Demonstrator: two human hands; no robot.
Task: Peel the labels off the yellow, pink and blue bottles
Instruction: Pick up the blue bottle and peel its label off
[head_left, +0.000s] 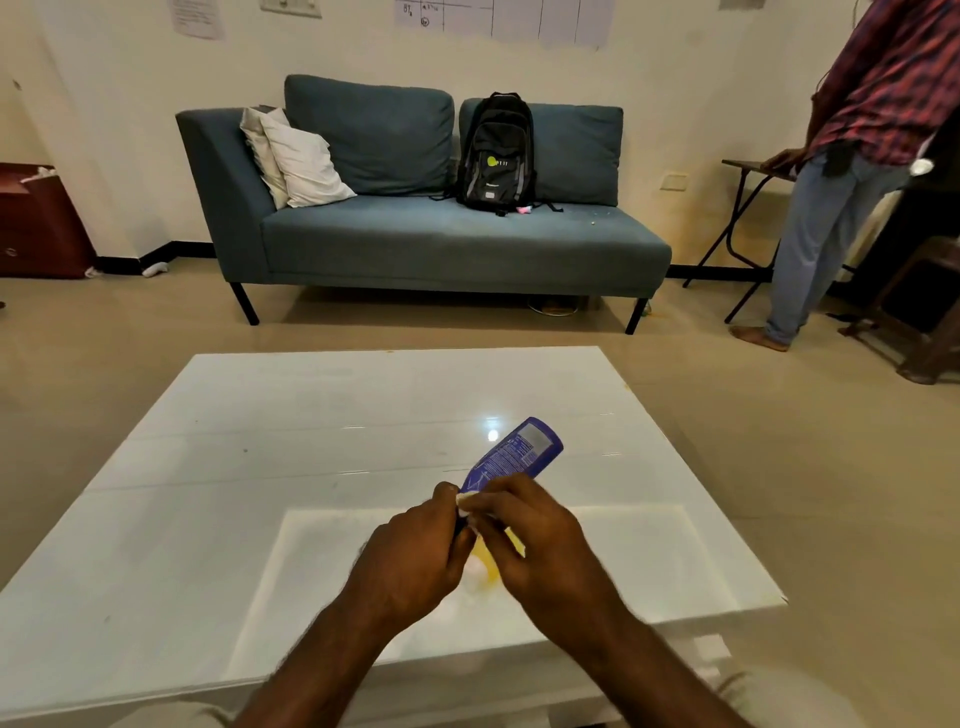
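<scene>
Near end of blue bottle (517, 457) hidden by fingers (511, 493).

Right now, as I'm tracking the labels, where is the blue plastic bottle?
In the head view, the blue plastic bottle is held right of centre above the glossy white table, its near end gripped by the left hand and right hand.

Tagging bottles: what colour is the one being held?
The bottle is blue with white print; head view.
</scene>
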